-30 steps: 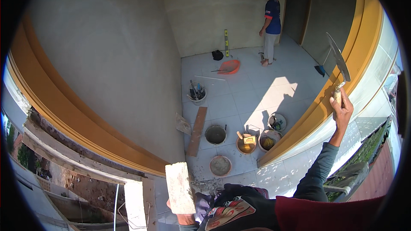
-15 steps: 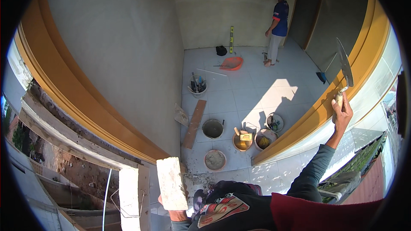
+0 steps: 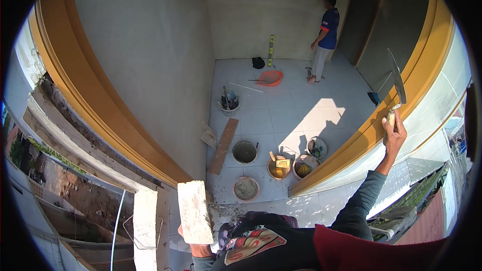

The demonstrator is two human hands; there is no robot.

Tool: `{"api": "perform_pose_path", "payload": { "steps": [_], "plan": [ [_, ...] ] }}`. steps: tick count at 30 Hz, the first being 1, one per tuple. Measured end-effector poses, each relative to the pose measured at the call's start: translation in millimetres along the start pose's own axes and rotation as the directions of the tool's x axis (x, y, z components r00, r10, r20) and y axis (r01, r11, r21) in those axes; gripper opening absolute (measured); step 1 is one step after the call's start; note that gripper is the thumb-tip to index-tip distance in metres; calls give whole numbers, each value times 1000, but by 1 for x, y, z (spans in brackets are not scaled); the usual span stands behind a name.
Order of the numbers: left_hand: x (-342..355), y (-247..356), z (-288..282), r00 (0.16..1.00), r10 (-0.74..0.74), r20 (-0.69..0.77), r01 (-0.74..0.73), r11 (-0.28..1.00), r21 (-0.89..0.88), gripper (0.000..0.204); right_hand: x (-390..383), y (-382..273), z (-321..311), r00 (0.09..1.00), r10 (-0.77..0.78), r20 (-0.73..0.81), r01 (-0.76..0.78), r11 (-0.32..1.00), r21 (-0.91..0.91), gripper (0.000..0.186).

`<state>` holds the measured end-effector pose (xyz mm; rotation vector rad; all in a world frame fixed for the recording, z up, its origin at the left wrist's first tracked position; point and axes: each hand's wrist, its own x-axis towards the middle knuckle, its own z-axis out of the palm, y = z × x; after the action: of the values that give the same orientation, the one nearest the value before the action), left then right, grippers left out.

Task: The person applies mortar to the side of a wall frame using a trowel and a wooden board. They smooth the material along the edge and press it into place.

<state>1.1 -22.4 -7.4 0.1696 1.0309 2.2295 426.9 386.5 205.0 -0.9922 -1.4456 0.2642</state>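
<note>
We see the block (image 3: 195, 213) as rough, matt and chalky, and the trowel (image 3: 398, 78) as dull metal with a worn, crusted handle (image 3: 390, 117). We note matt plaster on the wall (image 3: 140, 45), smooth satin paint on the door frame (image 3: 108, 100), smooth floor tiles (image 3: 256, 120), plastic-looking orange basin (image 3: 271, 77), soft cloth sleeve (image 3: 360, 195).

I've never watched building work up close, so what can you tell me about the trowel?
The trowel has a long grey blade, metal by its look, seen nearly edge-on and tapering toward its top. A bent neck joins it to a pale, stained-looking handle, gripped by the person's right hand. It is held raised, blade upward. In the picture its lower part overlaps the orange frame behind.
</note>
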Motion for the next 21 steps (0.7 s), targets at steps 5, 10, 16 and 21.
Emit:
{"api": "perform_pose_path", "payload": {
  "steps": [5,10,16,21],
  "plan": [
    [-7,0,-6,986,169,-7,-157,930,331,47,1,0,1,1000,-21,12,21,1000,-9,54],
    [-14,0,-10,985,173,-5,-161,922,354,48,1,0,-1,999,-3,32,3,1000,0,54],
    [-13,-3,-18,960,259,104,-259,683,683,52,1,6,-1,999,-21,38,22,1000,-7,55],
    [-9,-2,-22,918,281,280,-368,338,866,55,1,3,-2,998,-31,55,33,999,-28,56]
  ]
}}
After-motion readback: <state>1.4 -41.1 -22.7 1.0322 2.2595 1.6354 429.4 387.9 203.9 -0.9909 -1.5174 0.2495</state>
